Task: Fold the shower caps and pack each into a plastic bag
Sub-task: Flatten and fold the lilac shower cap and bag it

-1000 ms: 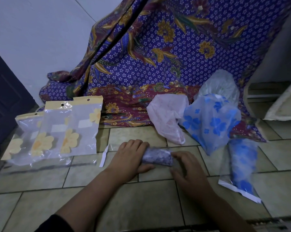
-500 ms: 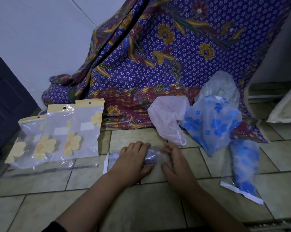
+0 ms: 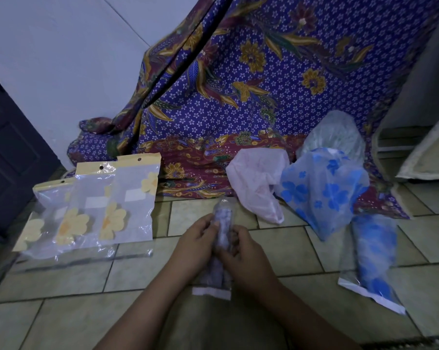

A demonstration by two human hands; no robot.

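A rolled purple-patterned shower cap (image 3: 223, 218) stands lengthwise inside a narrow clear plastic bag (image 3: 212, 290) with a white strip at its near end. My left hand (image 3: 197, 246) grips the roll from the left and my right hand (image 3: 243, 256) grips it from the right, fingers curled round it. Loose caps lie behind: a pink shower cap (image 3: 257, 183), a blue-flowered shower cap (image 3: 324, 188) and a clear whitish shower cap (image 3: 333, 133). A packed blue cap in its bag (image 3: 373, 258) lies at the right.
Three clear bags with yellow flowers and yellow headers (image 3: 94, 205) overlap on the tiled floor (image 3: 74, 319) at the left. A purple batik cloth (image 3: 238, 97) hangs behind. A dark door (image 3: 8, 152) is at far left, a white shelf unit (image 3: 420, 152) at right.
The roll lay crosswise between my hands; now it points away from me, inside the clear bag, with both hands close together round it.
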